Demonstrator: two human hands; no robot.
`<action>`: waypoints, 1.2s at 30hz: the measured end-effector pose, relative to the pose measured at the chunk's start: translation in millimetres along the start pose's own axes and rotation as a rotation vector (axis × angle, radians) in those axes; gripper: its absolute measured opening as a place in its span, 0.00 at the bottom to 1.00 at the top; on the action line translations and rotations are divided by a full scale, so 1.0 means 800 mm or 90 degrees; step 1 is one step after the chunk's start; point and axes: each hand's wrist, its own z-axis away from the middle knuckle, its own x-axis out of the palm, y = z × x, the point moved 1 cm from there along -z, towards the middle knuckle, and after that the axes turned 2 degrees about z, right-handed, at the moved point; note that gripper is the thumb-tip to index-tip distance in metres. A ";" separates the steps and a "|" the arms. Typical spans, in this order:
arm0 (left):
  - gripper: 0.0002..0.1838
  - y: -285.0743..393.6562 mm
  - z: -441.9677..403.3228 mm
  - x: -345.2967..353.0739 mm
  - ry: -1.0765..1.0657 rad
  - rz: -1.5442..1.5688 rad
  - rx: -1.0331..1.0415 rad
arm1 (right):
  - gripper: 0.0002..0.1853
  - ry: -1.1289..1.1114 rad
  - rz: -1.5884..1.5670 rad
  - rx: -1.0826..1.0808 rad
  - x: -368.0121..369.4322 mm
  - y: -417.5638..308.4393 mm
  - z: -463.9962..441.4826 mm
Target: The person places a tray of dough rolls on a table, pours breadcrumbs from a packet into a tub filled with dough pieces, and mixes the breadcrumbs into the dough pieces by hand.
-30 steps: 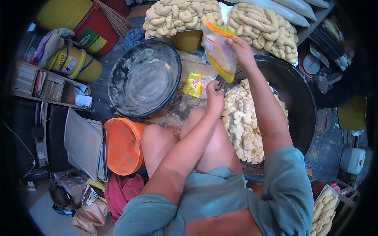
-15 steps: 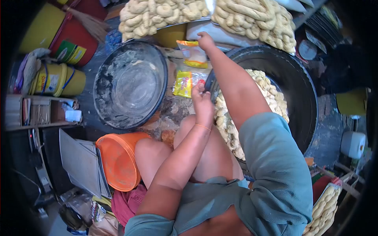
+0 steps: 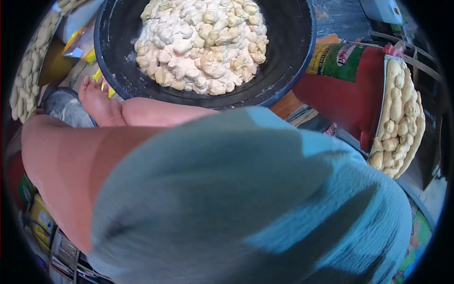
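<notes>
1 black basin (image 3: 289,57): bare interior ringing the dough heap (image 3: 203,52), rim curving near the left hand (image 3: 98,102). Left hand: fingers spreading loosely beside 1 yellow packet (image 3: 109,91); cannot tell whether touching. Right hand: mostly hiding, cannot tell its state. Right arm (image 3: 66,161), teal sleeve (image 3: 213,199): blocking the foreground. 1 red bucket (image 3: 364,102): standing beside twisted dough (image 3: 397,123).

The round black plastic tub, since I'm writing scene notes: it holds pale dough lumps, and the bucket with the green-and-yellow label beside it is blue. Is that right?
Not quite: the head view shows that the bucket with the green-and-yellow label is red, not blue. It is beside the round black plastic tub, which holds pale dough lumps.
</notes>
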 end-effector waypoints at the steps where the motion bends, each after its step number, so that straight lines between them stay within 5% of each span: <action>1: 0.15 0.005 0.002 -0.001 0.002 0.006 0.002 | 0.17 0.002 0.054 0.010 -0.006 -0.008 0.014; 7: 0.15 0.023 0.011 -0.007 -0.020 -0.011 0.027 | 0.18 -0.003 0.079 0.024 -0.032 -0.029 0.056; 15: 0.14 0.054 0.073 0.039 -0.170 -0.044 -0.009 | 0.20 -0.213 -0.660 0.056 -0.008 0.143 0.027; 16: 0.15 0.052 0.071 0.043 -0.070 -0.107 0.010 | 0.18 -0.073 -0.634 0.128 0.028 0.164 0.046; 18: 0.14 0.038 0.058 0.036 -0.079 -0.140 0.030 | 0.21 -0.060 -0.611 0.200 0.121 0.209 0.064; 19: 0.14 0.042 0.064 0.037 -0.085 -0.149 0.021 | 0.20 0.071 -0.617 0.289 0.154 0.232 0.111; 20: 0.14 0.046 0.068 0.039 -0.093 -0.158 0.010 | 0.27 -0.002 -0.639 0.383 0.258 0.237 0.117; 22: 0.14 0.046 0.069 0.037 -0.097 -0.155 -0.017 | 0.38 -0.073 -0.608 0.531 0.300 0.251 0.217; 23: 0.14 0.046 0.065 0.041 -0.100 -0.149 -0.026 | 0.38 -0.163 -0.582 0.477 0.327 0.242 0.254; 24: 0.13 0.044 0.063 0.041 -0.114 -0.163 -0.022 | 0.38 -0.192 -0.633 0.573 0.268 0.233 0.285; 26: 0.13 0.037 0.063 0.041 -0.139 -0.188 -0.019 | 0.35 -0.040 -0.562 0.508 0.276 0.190 0.314; 30: 0.09 0.032 0.072 0.071 -0.317 -0.390 0.174 | 0.36 0.022 -0.510 0.244 0.261 0.174 0.380; 33: 0.10 0.056 0.103 0.114 -0.397 -0.463 0.204 | 0.35 -0.147 -0.680 0.219 0.245 0.250 0.369; 36: 0.10 0.031 0.097 0.122 -0.343 -0.447 0.213 | 0.39 -0.019 -0.509 0.370 0.275 0.285 0.318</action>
